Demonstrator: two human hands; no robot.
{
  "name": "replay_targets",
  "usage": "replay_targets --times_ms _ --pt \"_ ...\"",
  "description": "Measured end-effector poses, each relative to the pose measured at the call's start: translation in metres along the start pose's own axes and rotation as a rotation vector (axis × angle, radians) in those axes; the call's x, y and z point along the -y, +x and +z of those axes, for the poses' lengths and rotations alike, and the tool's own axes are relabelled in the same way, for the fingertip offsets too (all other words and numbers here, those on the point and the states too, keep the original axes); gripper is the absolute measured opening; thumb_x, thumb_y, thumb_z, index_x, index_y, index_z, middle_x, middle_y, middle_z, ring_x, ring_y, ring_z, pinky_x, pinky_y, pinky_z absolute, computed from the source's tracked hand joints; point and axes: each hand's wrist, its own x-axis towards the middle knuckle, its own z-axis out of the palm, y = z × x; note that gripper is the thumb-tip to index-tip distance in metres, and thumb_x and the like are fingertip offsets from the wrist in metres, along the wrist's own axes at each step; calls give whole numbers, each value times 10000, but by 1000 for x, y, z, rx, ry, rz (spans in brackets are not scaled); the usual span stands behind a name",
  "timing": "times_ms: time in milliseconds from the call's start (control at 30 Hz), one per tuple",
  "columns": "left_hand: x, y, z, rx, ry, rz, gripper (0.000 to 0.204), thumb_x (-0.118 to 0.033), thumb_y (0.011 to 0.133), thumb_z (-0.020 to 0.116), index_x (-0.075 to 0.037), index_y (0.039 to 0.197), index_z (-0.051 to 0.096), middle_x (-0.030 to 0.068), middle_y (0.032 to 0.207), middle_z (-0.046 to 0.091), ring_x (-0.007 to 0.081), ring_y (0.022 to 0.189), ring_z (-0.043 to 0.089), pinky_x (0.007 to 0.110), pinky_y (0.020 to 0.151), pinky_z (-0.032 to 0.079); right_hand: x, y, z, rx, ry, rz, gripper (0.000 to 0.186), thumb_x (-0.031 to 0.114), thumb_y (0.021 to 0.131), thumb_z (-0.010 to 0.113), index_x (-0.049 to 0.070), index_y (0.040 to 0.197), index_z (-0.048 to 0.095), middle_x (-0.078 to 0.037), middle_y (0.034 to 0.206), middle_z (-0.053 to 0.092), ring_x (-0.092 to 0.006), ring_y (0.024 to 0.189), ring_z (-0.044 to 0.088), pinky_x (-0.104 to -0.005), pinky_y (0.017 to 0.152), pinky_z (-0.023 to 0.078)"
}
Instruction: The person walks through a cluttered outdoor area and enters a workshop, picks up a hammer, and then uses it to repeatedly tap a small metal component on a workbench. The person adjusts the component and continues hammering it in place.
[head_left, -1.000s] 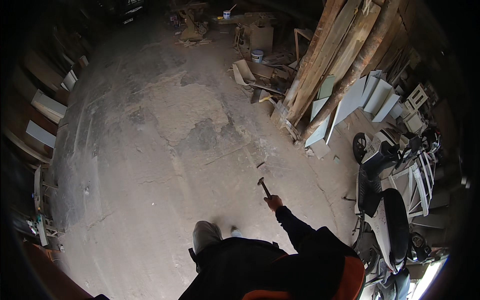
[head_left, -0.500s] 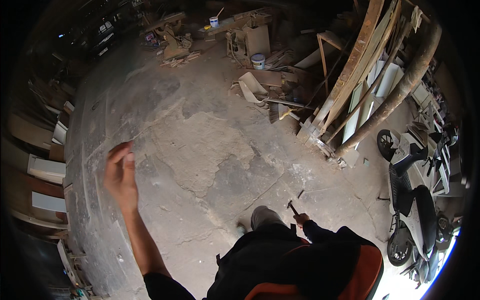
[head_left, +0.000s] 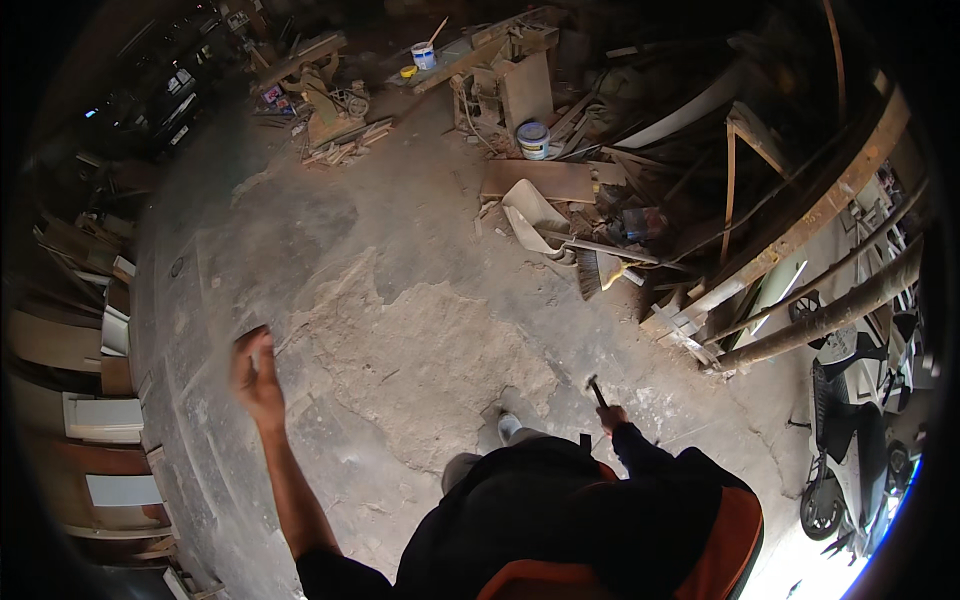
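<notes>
Holding a small hammer in my right hand, I have my fingers closed around its handle. The hammer is out in front of me, on my right, above the floor. My hand hides the low end of the handle, and the hammer's head is too small to see well. My left hand is up on the other side, loosely open with bent fingers, and I see nothing in it. It is a bit blurry. One shoe pokes out past my dark jacket, which hides most of my legs. Farther off lie a dustpan and a brush. Poles hide part of the scooter on my right. The far back is too dark to make out.
</notes>
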Motion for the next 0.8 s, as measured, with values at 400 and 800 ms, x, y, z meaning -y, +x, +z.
replay_targets --times_ms 400,800 --pt "306 164 52 -61 -46 -402 98 -11 910 559 -6 950 647 42 933 637 127 879 576 277 858 449 414 224 53 99 87 -56 386 411 858 593 57 710 546 -51 506 509 -172 372 492 -329 358 403" --pt "551 425 326 285 -423 -509 123 -5 888 596 9 1003 636 40 924 658 109 876 601 241 831 454 532 288 129 23 78 409 386 349 841 620 29 628 583 -45 499 545 -178 419 545 -354 401 408"
